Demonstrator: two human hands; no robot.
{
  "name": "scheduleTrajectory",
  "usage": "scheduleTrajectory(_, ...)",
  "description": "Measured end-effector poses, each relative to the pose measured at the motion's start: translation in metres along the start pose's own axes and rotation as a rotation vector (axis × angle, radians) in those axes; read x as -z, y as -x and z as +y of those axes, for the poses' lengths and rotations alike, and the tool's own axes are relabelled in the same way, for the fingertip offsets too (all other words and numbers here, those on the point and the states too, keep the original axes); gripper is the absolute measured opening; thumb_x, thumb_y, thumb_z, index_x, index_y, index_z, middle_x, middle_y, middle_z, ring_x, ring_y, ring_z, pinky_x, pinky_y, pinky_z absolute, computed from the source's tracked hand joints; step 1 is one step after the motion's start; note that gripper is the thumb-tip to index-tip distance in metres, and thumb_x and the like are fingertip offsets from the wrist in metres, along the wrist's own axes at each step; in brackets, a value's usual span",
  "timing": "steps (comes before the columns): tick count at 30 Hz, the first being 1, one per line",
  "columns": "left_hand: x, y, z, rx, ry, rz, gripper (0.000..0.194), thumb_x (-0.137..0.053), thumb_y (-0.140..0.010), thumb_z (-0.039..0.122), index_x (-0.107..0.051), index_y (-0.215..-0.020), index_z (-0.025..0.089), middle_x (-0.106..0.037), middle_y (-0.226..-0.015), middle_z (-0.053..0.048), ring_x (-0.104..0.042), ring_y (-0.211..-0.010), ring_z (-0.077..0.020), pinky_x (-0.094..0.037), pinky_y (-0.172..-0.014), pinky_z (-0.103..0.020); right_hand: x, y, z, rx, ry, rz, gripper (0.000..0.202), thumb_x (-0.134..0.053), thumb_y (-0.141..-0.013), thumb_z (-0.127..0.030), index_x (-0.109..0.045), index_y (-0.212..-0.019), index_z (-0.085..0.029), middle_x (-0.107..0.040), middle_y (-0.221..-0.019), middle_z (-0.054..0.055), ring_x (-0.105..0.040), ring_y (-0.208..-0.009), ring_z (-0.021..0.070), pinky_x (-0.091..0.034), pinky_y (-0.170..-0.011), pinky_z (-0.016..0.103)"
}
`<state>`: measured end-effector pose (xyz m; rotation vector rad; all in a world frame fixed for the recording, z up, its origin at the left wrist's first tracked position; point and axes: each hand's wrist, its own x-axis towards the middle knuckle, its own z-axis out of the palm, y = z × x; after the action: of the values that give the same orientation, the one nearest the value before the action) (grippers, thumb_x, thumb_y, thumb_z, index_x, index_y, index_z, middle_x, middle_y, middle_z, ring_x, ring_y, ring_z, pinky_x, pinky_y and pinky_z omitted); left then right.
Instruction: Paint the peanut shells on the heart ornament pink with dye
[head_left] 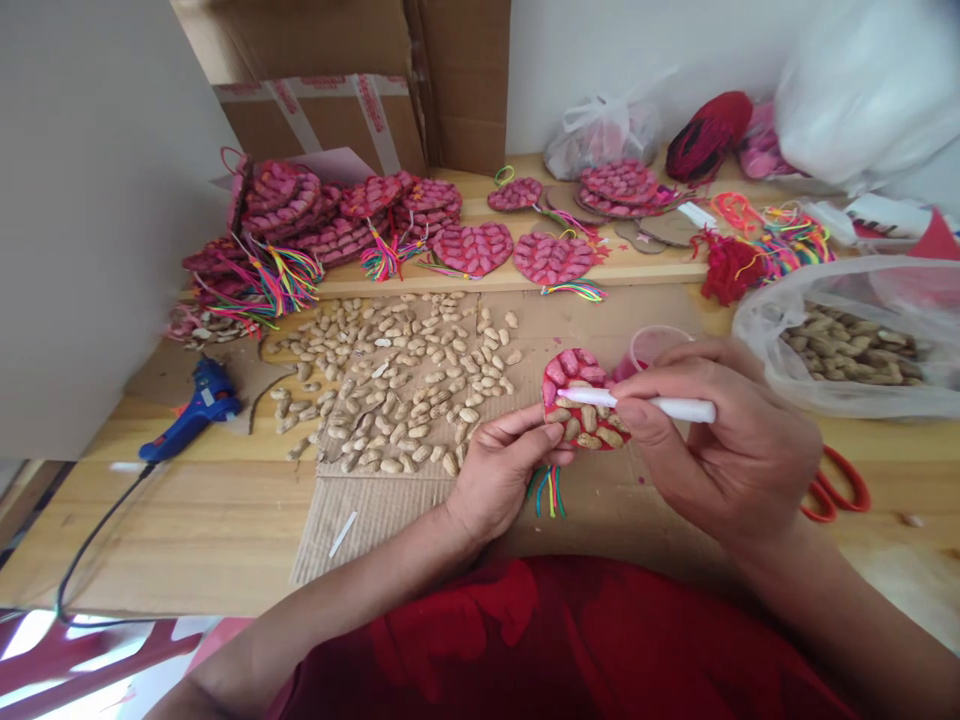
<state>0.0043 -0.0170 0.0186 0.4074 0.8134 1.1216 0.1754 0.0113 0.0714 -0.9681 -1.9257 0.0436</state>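
My left hand (517, 465) is closed on the lower left edge of a red, rounded ornament (577, 405) covered with peanuts. The peanuts along its top are pink, while those lower down keep their plain tan shells. Colored strings (551, 490) dangle below it. Between the fingers of my right hand (720, 430) is a white pen-shaped brush (679, 408), its pink-stained tip touching the ornament's left side. Just behind my right hand stands a small clear cup (656, 345) with pink in it, partly hidden by the fingers.
Loose peanuts (420, 400) lie spread over cardboard on the left. A blue glue gun (195, 405) with its cord rests at far left. Pink peanut ornaments (472, 248) line the raised back ledge. To the right are a bag of peanuts (847, 345) and orange-handled scissors (844, 485).
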Motion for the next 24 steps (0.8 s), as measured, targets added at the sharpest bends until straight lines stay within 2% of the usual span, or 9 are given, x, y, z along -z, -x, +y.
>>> scheduleTrajectory(9,-0.0001,-0.0005,0.0003,-0.011,0.009,-0.019,0.023,-0.080,-0.072,0.021,-0.079,-0.095,0.017,-0.076,-0.090,-0.005,-0.067,-0.073,-0.0108,-0.055,-0.067,-0.021,0.0030,-0.0011,-0.0024,0.067,0.013,-0.053,0.018,-0.073,-0.076,-0.020,-0.067,-0.092,-0.026,-0.069,-0.074,0.000,-0.063,-0.081,0.0216,-0.051,-0.084,0.043)
scheduleTrajectory(19,0.0010,-0.0002,-0.0020,-0.025,-0.027,-0.016,0.024,-0.081,-0.071,0.023,-0.079,-0.095,0.018,-0.077,-0.091,-0.006,-0.067,-0.073,-0.0115,-0.055,-0.068,-0.022,-0.0007,0.0000,-0.0007,-0.106,-0.054,0.052,0.021,-0.073,-0.075,-0.016,-0.070,-0.094,-0.027,-0.070,-0.081,0.002,-0.066,-0.088,0.0241,-0.052,-0.078,0.042)
scheduleTrajectory(24,0.0008,-0.0002,-0.0021,-0.024,-0.033,-0.002,0.024,-0.082,-0.071,0.023,-0.079,-0.094,0.017,-0.077,-0.092,-0.007,-0.069,-0.076,-0.0130,-0.056,-0.068,-0.022,0.0006,-0.0001,-0.0018,-0.081,-0.028,0.031,0.022,-0.073,-0.074,-0.016,-0.070,-0.093,-0.027,-0.069,-0.080,0.002,-0.065,-0.087,0.0238,-0.051,-0.076,0.041)
